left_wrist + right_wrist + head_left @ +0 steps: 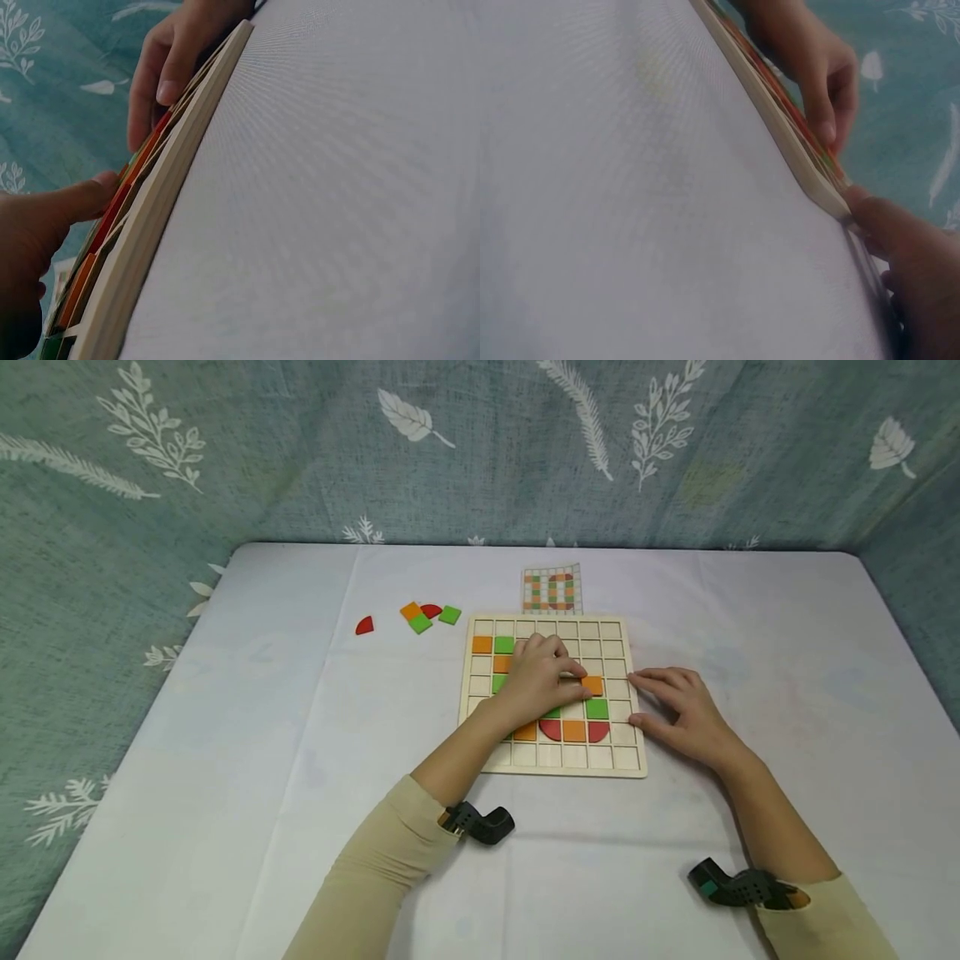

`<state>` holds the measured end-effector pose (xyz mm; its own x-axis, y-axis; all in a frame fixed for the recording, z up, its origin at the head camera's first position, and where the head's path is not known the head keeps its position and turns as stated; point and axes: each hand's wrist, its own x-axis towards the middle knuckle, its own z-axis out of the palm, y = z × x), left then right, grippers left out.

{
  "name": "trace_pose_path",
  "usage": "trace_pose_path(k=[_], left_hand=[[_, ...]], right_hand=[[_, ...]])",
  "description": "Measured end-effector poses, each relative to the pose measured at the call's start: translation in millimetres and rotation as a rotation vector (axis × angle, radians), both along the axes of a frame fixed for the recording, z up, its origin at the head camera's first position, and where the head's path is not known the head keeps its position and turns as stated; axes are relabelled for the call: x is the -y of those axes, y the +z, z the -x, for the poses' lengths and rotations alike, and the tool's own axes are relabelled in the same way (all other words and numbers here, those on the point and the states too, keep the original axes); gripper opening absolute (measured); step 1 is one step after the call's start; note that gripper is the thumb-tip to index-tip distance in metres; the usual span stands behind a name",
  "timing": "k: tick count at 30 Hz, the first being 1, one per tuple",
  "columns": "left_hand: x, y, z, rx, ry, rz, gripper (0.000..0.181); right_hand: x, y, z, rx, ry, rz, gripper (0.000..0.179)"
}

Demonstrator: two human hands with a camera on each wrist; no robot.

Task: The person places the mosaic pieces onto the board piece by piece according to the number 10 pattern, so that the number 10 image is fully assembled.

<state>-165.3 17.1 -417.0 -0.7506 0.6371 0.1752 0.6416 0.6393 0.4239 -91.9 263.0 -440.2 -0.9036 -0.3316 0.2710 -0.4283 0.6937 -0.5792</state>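
A pale wooden grid board (562,761) lies on the table, with orange, green and red tiles in some of its cells. My left hand (536,681) reaches over the middle of it. Its thumb and index finger pinch an orange square tile (592,686) at a cell right of centre, above a green square tile (597,709). Part of the pattern is hidden under this hand and wrist. At the board's right edge, my right hand (686,714) touches the rim with thumb and fingertips. The right wrist view shows the right thumb (885,221) by the board's corner.
Behind the board lies a pattern card (552,589) with a coloured grid. Several loose tiles sit to the back left: an orange square (410,610), green squares (450,615) and red quarter circles (364,626). A leaf-print curtain (480,452) hangs beyond the white-covered table (787,635).
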Motion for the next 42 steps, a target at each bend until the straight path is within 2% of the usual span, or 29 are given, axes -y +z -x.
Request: trace_pose_path(k=[8,13,16,22,25,28,34,37,42], left_hand=[[-3.1,0.3,-2.0,0.011,-0.016,-0.007,0.030],[-1.8,1.4,-2.2,0.026,-0.002,-0.018,0.031],[0.4,4.2,-1.8,0.077,0.026,-0.078,0.032],[9.5,13.7,-0.9,0.222,0.055,-0.211,0.034],[17.9,16.8,0.2,0.280,0.069,-0.241,0.035],[29.3,19.7,1.7,0.306,0.083,-0.270,0.035],[58.8,21.8,5.7,0.304,0.127,-0.322,0.037],[73.1,22.4,6.9,0.278,0.148,-0.325,0.038],[95.4,23.5,8.5,0.278,0.211,-0.347,0.038]], right_hand=[[1,0.5,-0.9,-0.002,0.003,-0.001,0.054],[1,-0.5,-0.3,-0.007,0.001,0.002,0.054],[0,-1.0,-0.2,-0.012,0.005,0.004,0.054],[0,-1.1,0.0,-0.013,0.000,0.004,0.054],[0,-1.0,0.0,-0.009,-0.005,0.005,0.054],[0,-1.2,0.0,-0.007,-0.008,0.003,0.054],[1,-1.3,0.1,-0.004,-0.013,0.004,0.055],[1,-0.7,-0.4,-0.001,-0.016,0.000,0.055],[1,-0.3,-1.0,0.003,-0.009,0.011,0.055]])
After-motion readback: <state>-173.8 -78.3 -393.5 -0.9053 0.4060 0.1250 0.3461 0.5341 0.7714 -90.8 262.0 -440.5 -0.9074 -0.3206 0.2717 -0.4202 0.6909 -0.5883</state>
